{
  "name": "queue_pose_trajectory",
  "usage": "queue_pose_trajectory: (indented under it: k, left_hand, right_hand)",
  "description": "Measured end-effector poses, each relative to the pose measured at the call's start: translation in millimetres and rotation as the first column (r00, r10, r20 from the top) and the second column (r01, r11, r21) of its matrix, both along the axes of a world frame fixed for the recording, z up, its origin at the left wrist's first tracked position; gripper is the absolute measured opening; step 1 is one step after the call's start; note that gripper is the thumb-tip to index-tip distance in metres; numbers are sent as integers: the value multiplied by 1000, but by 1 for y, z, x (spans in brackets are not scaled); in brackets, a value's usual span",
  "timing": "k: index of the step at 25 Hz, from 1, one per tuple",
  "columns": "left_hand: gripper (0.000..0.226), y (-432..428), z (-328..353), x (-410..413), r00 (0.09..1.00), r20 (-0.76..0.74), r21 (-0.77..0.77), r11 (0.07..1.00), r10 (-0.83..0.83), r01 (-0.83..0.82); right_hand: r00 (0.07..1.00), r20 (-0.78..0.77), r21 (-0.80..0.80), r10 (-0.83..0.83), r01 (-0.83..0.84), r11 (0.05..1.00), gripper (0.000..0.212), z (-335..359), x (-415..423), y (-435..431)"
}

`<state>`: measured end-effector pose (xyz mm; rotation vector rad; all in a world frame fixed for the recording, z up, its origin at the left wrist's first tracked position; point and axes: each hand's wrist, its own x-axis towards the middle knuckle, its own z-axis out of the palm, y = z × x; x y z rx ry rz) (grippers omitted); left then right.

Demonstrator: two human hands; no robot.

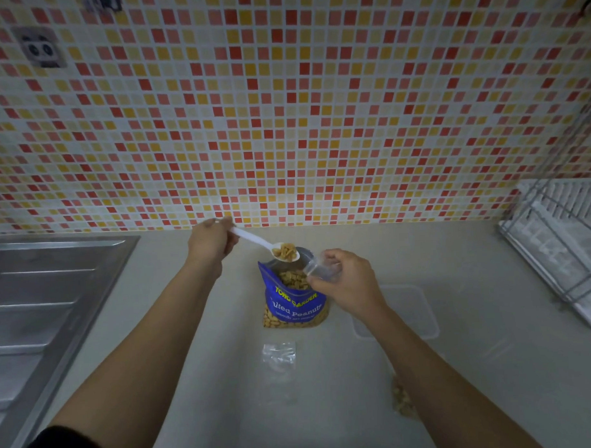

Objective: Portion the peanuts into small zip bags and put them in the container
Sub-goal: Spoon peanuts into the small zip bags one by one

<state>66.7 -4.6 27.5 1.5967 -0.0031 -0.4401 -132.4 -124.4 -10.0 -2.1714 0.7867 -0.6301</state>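
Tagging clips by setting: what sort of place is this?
Likely a home kitchen: a steel sink in the counter, a mosaic-tiled wall behind, a wire dish rack at right.

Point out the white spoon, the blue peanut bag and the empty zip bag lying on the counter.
white spoon [251, 238]: head view, middle of its handle.
blue peanut bag [295, 306]: head view, printed front panel.
empty zip bag [279, 353]: head view, centre of the clear plastic.
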Motion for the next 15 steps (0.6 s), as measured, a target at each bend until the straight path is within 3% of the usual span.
queue_pose_trajectory:
  k: [3, 5, 6, 8, 9, 10, 11, 12, 15]
  left_hand:
    - [12, -7, 26, -11, 989, 124, 6, 997, -76, 76]
    - [20, -9, 43, -33, 926, 328, 107, 981, -189, 162]
    - [22, -9, 49, -46, 837, 479, 181, 962, -266, 203]
    - [24, -1, 61, -74, 504, 760, 332, 912, -410, 240]
    - [24, 4, 67, -82, 333, 841, 362, 901, -426, 237]
    - [24, 8, 73, -84, 234, 883, 359, 907, -406, 221]
    - [23, 11, 79, -81, 230, 905, 316, 927, -359, 204]
    - [23, 13, 83, -74, 317, 901, 244, 950, -297, 196]
    - [23, 10, 72, -47, 678, 714, 78, 982, -174, 169]
  right_hand:
    - [1000, 23, 5, 9, -9, 1000, 49, 4, 6, 5]
    - [997, 73, 20, -3, 2, 1000, 49, 5, 9, 10]
    - [995, 102, 38, -19, 15, 999, 48, 6, 11, 13]
    - [984, 165, 101, -59, 43, 994, 45, 8, 13, 17]
    - [977, 197, 126, -79, 55, 990, 44, 9, 13, 17]
    - [970, 223, 147, -93, 61, 987, 43, 11, 13, 17]
    - [967, 233, 164, -98, 60, 985, 43, 12, 12, 17]
    - [967, 235, 181, -97, 54, 982, 43, 12, 9, 16]
    - [969, 213, 190, -126, 85, 978, 42, 13, -2, 13]
